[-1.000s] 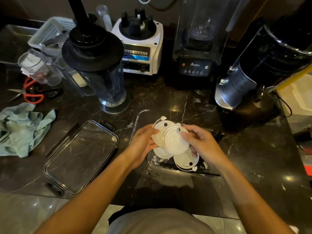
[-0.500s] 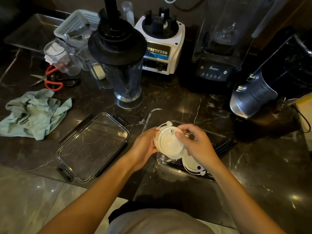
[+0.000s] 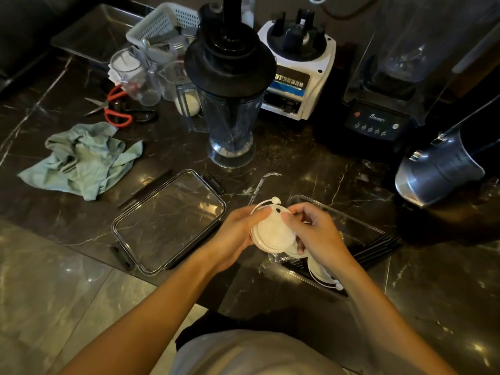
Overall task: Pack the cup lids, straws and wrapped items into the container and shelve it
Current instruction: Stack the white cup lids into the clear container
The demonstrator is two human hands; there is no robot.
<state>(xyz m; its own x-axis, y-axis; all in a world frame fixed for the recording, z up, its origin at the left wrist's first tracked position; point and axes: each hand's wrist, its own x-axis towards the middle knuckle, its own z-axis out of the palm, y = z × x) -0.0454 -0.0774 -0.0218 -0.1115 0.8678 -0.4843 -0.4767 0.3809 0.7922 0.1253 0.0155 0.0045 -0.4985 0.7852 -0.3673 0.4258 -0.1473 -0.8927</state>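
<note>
Both hands hold a stack of white cup lids (image 3: 273, 232) just above the left end of the clear container (image 3: 359, 220) on the dark marble counter. My left hand (image 3: 238, 234) cups the stack from the left; my right hand (image 3: 313, 234) pinches its upper right edge. More white lids (image 3: 320, 273) lie inside the container under my right wrist. Black straws (image 3: 378, 249) stick out over its right side. A clear wrapped straw (image 3: 261, 185) lies on the counter behind the hands. The container's clear lid (image 3: 169, 221) with black clips rests to the left.
A blender jug with a black top (image 3: 230, 104) stands behind the lid, a white blender base (image 3: 297, 66) and a black blender (image 3: 378, 109) further back. A steel jug (image 3: 438, 171) lies at the right. A green cloth (image 3: 84, 158), red scissors (image 3: 113, 109) and measuring cups (image 3: 135, 74) sit at left.
The loose lids in my hands have been gathered into one tight stack. The view has shifted, so everything on the counter sits further right in the frame.
</note>
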